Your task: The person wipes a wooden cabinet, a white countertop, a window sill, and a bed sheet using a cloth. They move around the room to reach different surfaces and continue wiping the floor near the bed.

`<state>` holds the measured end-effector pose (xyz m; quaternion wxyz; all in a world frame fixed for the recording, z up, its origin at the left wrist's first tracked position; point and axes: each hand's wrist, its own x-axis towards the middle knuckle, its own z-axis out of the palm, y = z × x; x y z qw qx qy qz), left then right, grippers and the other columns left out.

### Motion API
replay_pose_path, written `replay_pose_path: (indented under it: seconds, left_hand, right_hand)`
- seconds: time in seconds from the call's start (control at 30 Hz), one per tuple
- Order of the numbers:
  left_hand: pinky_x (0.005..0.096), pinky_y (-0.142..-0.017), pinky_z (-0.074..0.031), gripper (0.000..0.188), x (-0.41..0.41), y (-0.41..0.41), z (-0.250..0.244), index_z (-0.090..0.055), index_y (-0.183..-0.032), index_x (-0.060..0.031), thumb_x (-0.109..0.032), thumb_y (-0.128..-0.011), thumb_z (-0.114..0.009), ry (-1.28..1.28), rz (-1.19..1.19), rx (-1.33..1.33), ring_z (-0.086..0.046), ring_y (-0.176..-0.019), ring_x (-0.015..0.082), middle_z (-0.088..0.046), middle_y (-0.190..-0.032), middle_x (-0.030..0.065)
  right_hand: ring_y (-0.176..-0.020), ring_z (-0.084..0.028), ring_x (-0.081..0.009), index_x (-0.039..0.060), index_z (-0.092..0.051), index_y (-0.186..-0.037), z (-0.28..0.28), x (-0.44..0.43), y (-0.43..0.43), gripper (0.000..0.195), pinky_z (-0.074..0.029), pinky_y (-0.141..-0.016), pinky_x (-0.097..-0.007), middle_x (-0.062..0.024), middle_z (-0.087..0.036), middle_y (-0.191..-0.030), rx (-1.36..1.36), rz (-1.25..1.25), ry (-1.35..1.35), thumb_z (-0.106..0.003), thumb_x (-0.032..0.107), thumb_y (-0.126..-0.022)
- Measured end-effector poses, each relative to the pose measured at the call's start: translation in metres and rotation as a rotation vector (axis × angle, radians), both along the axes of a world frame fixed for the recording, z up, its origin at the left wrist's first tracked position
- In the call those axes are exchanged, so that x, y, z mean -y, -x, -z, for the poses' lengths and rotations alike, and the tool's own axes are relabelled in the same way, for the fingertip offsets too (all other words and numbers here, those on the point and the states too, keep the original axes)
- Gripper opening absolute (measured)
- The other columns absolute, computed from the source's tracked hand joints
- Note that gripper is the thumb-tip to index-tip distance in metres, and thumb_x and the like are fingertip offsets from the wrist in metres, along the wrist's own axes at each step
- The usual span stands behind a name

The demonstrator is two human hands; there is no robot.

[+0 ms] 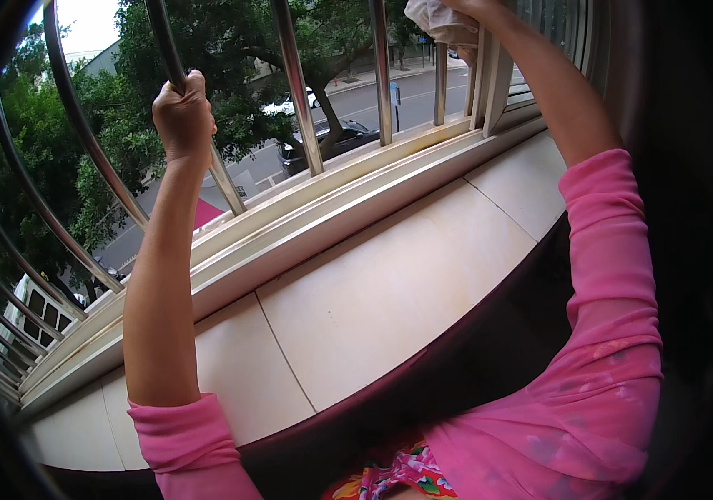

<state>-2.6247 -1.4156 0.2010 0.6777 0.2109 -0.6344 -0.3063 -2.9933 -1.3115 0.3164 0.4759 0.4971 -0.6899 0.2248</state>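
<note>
My left hand (184, 119) is closed around one of the upright metal window bars (228, 178), its knuckles towards me. At the upper right, my right hand (472, 5) is cut by the picture's top edge and lies against a pale, crumpled cloth (444, 22). The cloth sits by the window frame (488, 81), at the sliding sash's edge. How my right fingers hold the cloth is hidden. Both arms wear pushed-up pink sleeves.
Below the bars run the metal window tracks (356, 181) and a tiled sill (381, 269) with a dark red edge. A glazed sash (547, 31) stands at the right. Outside are trees, a road and a black car (344, 134).
</note>
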Motion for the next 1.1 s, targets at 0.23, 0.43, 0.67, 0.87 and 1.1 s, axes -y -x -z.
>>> replay_pose_path:
  seconds: [0.23, 0.43, 0.67, 0.87, 1.1]
  left_hand:
    - [0.0226, -0.033, -0.032, 0.026, 0.002, -0.002, -0.001, -0.043, -0.070, -0.0084, -0.023, -0.087, -0.054, 0.027, -0.055, 0.051, -0.036, -0.035, 0.0070, -0.039, -0.047, -0.0015]
    - [0.0326, -0.057, -0.052, 0.042, 0.010, -0.045, -0.011, -0.053, -0.098, 0.0000, -0.041, -0.087, -0.055, 0.210, -0.188, 0.591, -0.061, -0.057, 0.0179, -0.057, -0.062, 0.0077]
    - [0.0364, -0.064, -0.052, 0.037, -0.112, -0.142, 0.018, -0.054, -0.114, -0.0018, -0.027, -0.087, -0.055, 0.726, -0.332, 1.159, -0.065, -0.071, 0.0261, -0.065, -0.085, 0.0175]
    - [0.0371, -0.062, -0.051, 0.038, -0.117, -0.282, 0.051, -0.058, -0.102, -0.0007, -0.035, -0.087, -0.054, 0.594, -0.564, 1.224, -0.064, -0.071, 0.0294, -0.064, -0.078, 0.0170]
    - [0.0349, -0.064, -0.049, 0.044, -0.098, -0.368, 0.071, -0.060, -0.101, -0.0023, -0.043, -0.090, -0.046, 0.141, -0.596, 1.169, -0.064, -0.074, 0.0293, -0.064, -0.079, 0.0171]
  right_hand:
    - [-0.097, -0.059, -0.0275, 0.0089, -0.055, -0.116, 0.057, -0.116, -0.069, 0.039, -0.045, -0.087, -0.0367, -0.0182, -0.062, -0.098, 0.288, -0.545, -0.337, -0.058, 0.031, -0.084]
    - [-0.122, -0.037, -0.0231, 0.0080, -0.046, -0.125, 0.137, -0.128, -0.021, 0.044, -0.030, -0.101, -0.0311, -0.0120, -0.041, -0.126, 0.233, -0.597, -0.825, -0.059, 0.019, -0.085]
    - [-0.107, -0.041, -0.0261, 0.0071, -0.047, -0.123, 0.195, -0.132, -0.042, 0.043, -0.032, -0.095, -0.0323, -0.0123, -0.044, -0.109, 0.426, -0.615, -0.636, -0.057, 0.019, -0.082]
    - [-0.096, -0.046, -0.0268, 0.0045, -0.051, -0.115, 0.184, -0.094, -0.192, 0.040, -0.038, -0.084, -0.0346, -0.0115, -0.050, -0.096, 0.269, -0.767, -0.717, -0.061, 0.020, -0.079]
    - [-0.092, -0.050, -0.0295, 0.0062, -0.054, -0.107, 0.184, -0.043, -0.356, 0.039, -0.041, -0.078, -0.0388, -0.0152, -0.054, -0.091, -0.051, -0.959, -0.666, -0.061, 0.033, -0.080]
